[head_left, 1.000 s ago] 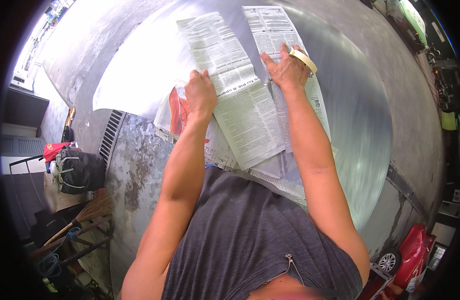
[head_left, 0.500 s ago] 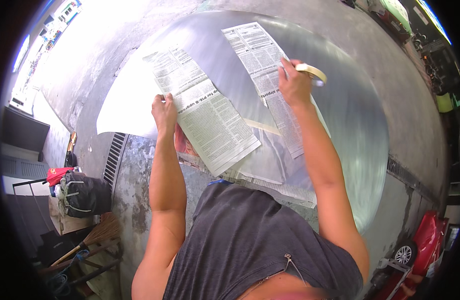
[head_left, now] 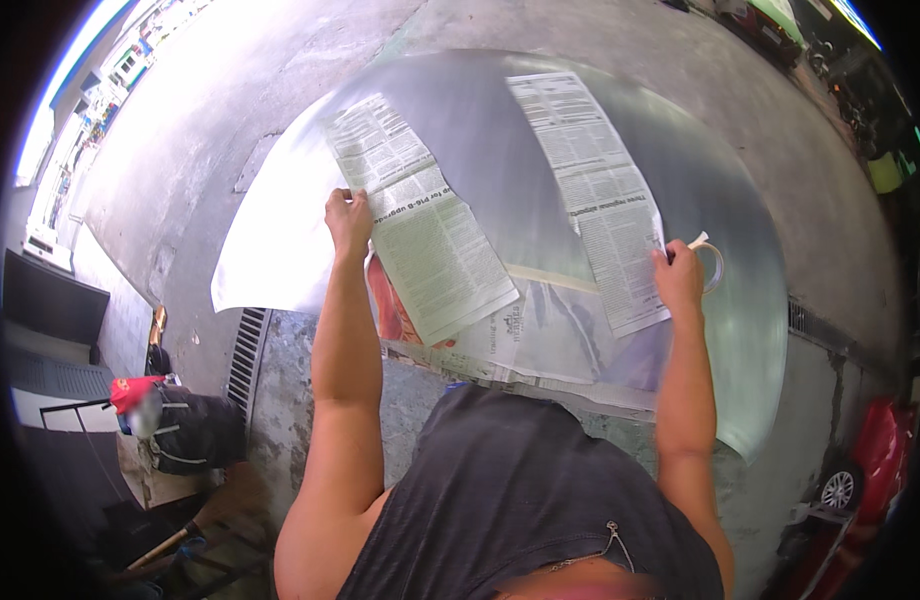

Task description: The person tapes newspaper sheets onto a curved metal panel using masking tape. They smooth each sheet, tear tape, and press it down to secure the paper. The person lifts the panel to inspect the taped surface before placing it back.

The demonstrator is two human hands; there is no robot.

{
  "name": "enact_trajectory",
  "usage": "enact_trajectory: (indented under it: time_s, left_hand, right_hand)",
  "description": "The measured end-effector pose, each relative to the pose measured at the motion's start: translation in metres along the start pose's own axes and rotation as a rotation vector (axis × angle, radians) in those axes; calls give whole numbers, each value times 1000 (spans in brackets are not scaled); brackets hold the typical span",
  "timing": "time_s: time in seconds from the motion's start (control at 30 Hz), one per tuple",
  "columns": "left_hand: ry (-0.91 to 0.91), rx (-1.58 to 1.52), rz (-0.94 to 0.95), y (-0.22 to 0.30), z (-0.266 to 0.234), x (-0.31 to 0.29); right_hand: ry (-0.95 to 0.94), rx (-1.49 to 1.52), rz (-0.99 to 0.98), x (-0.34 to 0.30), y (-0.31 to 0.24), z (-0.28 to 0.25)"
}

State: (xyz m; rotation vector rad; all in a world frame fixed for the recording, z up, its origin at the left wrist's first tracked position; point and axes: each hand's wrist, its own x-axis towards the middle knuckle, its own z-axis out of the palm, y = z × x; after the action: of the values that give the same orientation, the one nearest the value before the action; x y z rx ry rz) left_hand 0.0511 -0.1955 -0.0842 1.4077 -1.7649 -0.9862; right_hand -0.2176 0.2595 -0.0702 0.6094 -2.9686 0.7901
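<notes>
A large, smooth silver panel [head_left: 470, 120], curved like a car hood, lies in front of me. My left hand [head_left: 350, 222] pinches the left edge of a newspaper sheet [head_left: 430, 250] that slants across it. Farther right, a narrower newspaper strip [head_left: 595, 170] lies over the panel. The lower right edge of that strip is between the fingers of my right hand [head_left: 680, 280]. A pale roll of tape [head_left: 717, 268] hangs at the outer side of the right hand. More newspaper [head_left: 555, 335] covers the panel's near edge, with a pale tape line along its top.
Beyond the panel stretches a concrete floor [head_left: 280, 60]. A drain grate [head_left: 246, 350] runs along its left side. At the left stand a black bag [head_left: 195, 435] and a broom [head_left: 165, 548]. A red car part with a wheel [head_left: 838, 490] is at the lower right.
My right hand has slid nearer to me along the strip's right edge, carrying the tape roll. The strip now lies straighter and farther from the left sheet. My left hand keeps its hold.
</notes>
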Motion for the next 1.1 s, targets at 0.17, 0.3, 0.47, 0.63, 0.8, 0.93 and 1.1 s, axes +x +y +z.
enact_trajectory:
  time_s: [0.17,0.3,0.47,0.63,0.8,0.93,1.1]
  left_hand:
    - [0,-224,-93,-6,23,15]
    - [-63,-323,-80,-5,32,7]
    - [-233,-626,-133,8,19,-20]
    - [-278,-723,-162,29,15,-63]
    - [-400,-603,-20,40,7,-85]
    - [-396,-375,125,38,-1,-91]
    - [-247,-96,311,40,5,-89]
  right_hand:
    - [101,80,58,9,34,-37]
    - [60,270,138,5,47,-56]
    - [30,-179,108,0,17,-49]
    - [314,-62,-419,-15,-61,-27]
    - [46,892,-166,-49,-125,16]
    - [-37,755,-431,-55,-150,21]
    - [111,151,-788,-78,-159,35]
